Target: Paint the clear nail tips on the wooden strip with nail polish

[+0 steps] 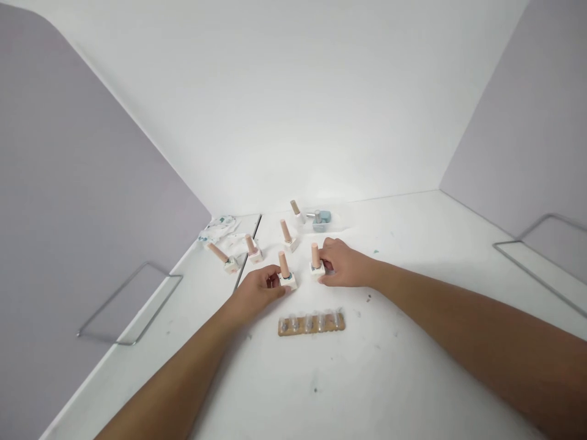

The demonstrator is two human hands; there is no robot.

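The left forearm enters from the lower left and reaches forward and inward; the left hand (259, 291) lies low over the worktop (358, 385), thumb toward the wearer and curled fingers on the far side. It is partly closed, holding the white body of the left bottle (288, 281) between thumb and fingers. The right forearm extends from the lower right edge; the right hand (342, 264) is turned inward, thumb below and index finger above. It is closed to about the width of the right bottle (317, 269), gripping its body from the outer side. Both bottles are at the middle of the worktop, side by side with a narrow gap between them. Each long axis runs upward, pink cap uppermost; the left bottle's cap inclines slightly to the left in the view, while the right bottle's stands nearly vertical. The strip (311, 324), carrying a row of five clear pieces, lies crosswise on the wearer's side of the bottles, its long axis running left to right. Behind the left bottle is a capped rear bottle (289, 244); farther back is a clear tray (339, 220) containing blue items.
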